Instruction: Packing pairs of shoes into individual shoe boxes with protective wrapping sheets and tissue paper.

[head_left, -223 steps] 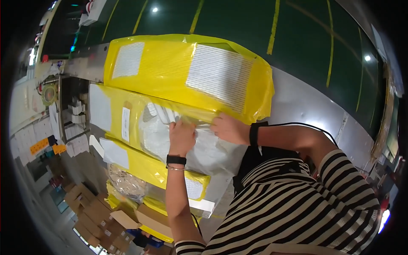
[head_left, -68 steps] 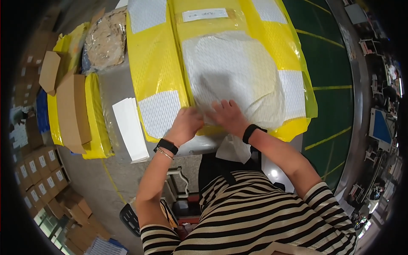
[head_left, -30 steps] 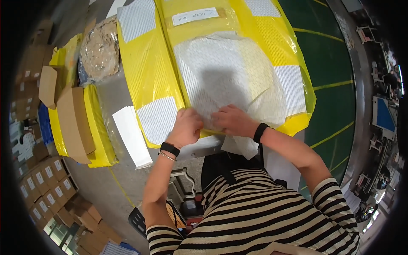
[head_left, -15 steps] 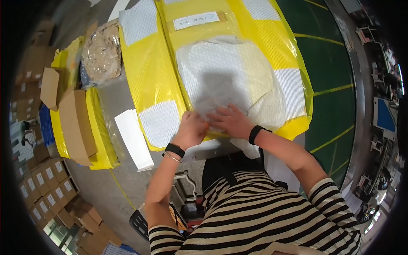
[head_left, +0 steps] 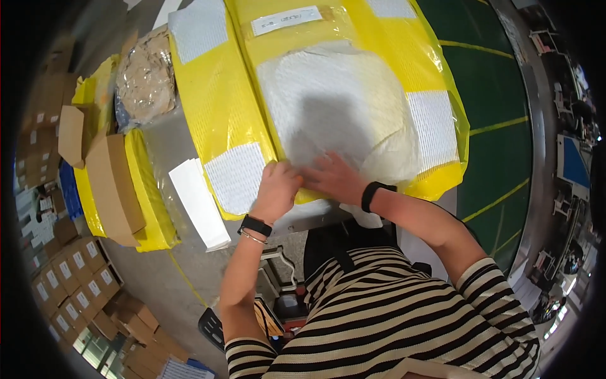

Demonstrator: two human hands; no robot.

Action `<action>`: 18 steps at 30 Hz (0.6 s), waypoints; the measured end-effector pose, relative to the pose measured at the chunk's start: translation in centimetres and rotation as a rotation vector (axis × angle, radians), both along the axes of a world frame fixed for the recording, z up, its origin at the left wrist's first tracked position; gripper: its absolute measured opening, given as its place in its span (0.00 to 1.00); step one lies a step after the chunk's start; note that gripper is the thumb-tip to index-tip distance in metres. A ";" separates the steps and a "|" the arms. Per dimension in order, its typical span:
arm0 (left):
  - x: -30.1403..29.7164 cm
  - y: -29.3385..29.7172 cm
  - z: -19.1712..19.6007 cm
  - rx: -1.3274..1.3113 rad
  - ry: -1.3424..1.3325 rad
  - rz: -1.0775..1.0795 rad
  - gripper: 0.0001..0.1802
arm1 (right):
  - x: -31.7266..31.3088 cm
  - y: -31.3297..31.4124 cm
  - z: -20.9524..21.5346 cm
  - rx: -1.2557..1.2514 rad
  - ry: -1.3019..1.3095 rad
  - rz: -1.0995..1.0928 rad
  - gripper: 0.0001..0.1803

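A large yellow plastic-wrapped bundle (head_left: 218, 104) with white textured patches fills the middle of the view. On its right half lies a whitish, wrinkled translucent plastic packet (head_left: 303, 82), with a dark shadow across it. At the bundle's near edge, by the packet's lower left corner, my left hand (head_left: 276, 189) is closed with its fingers curled; what it pinches is hidden. My right hand (head_left: 336, 179) lies against the packet's near edge, fingers stretched out and their tips close to the left hand. A loose whitish flap (head_left: 363, 216) hangs below the right wrist.
White folded sheets (head_left: 197, 205) lie left of the bundle on the grey table (head_left: 167, 136). Farther left are a clear bag of crumpled brown paper (head_left: 146, 79) and an open cardboard box (head_left: 113, 189). Stacked cartons (head_left: 72, 278) stand at the lower left. A green, yellow-lined surface (head_left: 495, 158) is to the right.
My right hand has slid slightly left, bringing its fingers closer to the left hand. The left hand stays at the near edge, still curled. The view has shifted a little.
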State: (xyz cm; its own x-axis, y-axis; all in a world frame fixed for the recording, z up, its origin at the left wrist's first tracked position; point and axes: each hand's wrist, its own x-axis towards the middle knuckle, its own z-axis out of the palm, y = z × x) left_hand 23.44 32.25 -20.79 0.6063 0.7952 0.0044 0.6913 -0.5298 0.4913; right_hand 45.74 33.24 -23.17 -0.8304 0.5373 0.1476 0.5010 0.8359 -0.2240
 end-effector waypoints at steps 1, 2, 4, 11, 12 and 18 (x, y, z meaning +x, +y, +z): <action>-0.1 0.2 0.1 -0.030 0.029 -0.007 0.10 | -0.5 0.2 -0.5 0.012 0.004 0.022 0.18; -0.1 0.4 0.0 -0.031 0.027 -0.013 0.10 | -0.7 0.3 -0.9 0.025 0.008 0.043 0.17; -0.2 0.6 -0.2 -0.089 0.027 -0.028 0.09 | -0.9 -0.3 -1.3 0.040 -0.012 0.018 0.16; -0.3 0.6 0.2 -0.053 -0.070 -0.051 0.10 | 0.0 -0.8 -1.4 0.035 0.024 -0.090 0.13; -0.2 0.6 0.4 -0.072 -0.073 -0.044 0.11 | 0.0 -0.8 -1.2 0.030 0.025 -0.094 0.13; -0.1 0.6 0.3 -0.083 -0.038 -0.058 0.11 | -0.3 -0.9 -1.5 0.013 0.097 -0.131 0.05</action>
